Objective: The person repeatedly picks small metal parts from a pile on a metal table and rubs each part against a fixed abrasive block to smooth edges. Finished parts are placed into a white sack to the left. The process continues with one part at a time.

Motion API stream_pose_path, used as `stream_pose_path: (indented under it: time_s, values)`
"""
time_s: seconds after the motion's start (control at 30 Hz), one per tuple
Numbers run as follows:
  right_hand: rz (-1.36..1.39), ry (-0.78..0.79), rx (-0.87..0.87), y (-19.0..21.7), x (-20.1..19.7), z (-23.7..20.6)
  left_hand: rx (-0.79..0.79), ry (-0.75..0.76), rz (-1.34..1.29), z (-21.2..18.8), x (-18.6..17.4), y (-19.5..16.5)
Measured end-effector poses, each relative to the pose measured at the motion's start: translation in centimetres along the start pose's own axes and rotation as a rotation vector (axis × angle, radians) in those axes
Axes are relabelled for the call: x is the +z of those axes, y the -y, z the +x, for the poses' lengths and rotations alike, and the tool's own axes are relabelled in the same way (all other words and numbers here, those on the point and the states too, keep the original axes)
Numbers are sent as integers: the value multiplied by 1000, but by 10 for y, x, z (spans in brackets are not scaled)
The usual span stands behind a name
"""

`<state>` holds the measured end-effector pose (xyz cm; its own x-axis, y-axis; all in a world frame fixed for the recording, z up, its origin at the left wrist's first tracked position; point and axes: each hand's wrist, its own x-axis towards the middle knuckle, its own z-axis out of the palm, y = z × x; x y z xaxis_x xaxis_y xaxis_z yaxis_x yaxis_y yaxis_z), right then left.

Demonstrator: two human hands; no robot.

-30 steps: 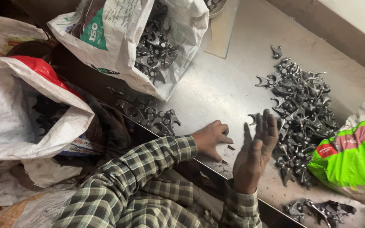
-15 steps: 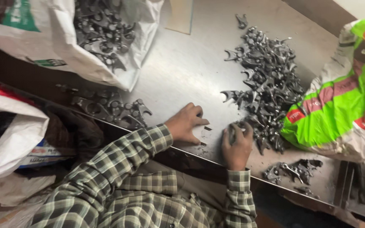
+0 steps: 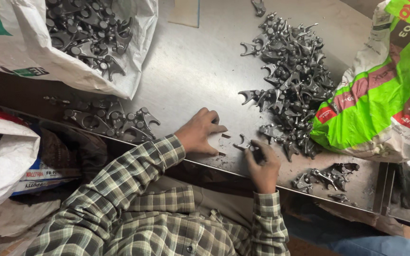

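Head view, near to far. Plaid-sleeved forearms at the near edge of the steel surface [image 3: 191,71]. Right hand [image 3: 262,163] curled, fingertips pinching a small forked metal casting [image 3: 243,142] lying on the surface just in front of it. Left hand [image 3: 200,132] palm down, fingers loosely bent and resting on the surface, holding nothing, a few dark chips just beside its fingertips. Small cluster of like castings [image 3: 326,178] near the edge, right of the right hand; another cluster [image 3: 110,118] left of the left hand. Beyond the right hand, large heap of forked castings [image 3: 293,71], touching a green and white sack [image 3: 385,90] at right. Farthest left, open white sack [image 3: 72,66] filled with the same castings.
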<state>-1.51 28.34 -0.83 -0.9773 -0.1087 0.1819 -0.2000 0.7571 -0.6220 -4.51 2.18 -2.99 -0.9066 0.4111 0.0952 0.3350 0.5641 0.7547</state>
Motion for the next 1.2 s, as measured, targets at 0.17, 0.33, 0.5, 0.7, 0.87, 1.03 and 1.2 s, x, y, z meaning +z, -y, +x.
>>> stream_pose_path:
  time_s: [0.17, 0.33, 0.5, 0.7, 0.87, 1.03, 1.2]
  values:
    - [8, 53, -98, 15, -4, -7, -21, 13, -10, 0, -1, 0]
    - [-70, 25, -146, 22, 2, -6, -6, 3, -3, -2, -1, -1]
    - [15, 58, -161, 21, 13, -5, -24, 29, 1, -1, 0, 0]
    - [233, 71, -64, 13, 4, 3, -42, 76, 16, 1, 0, 1]
    - [-64, 14, -27, 13, -30, 34, -47, 87, 4, 1, 1, 2]
    - [-604, 196, -307, 23, -35, 68, -5, 36, -1, 0, -1, 2]
    - [-455, 215, -371, 24, -30, 57, 6, 24, -14, 0, -1, 3]
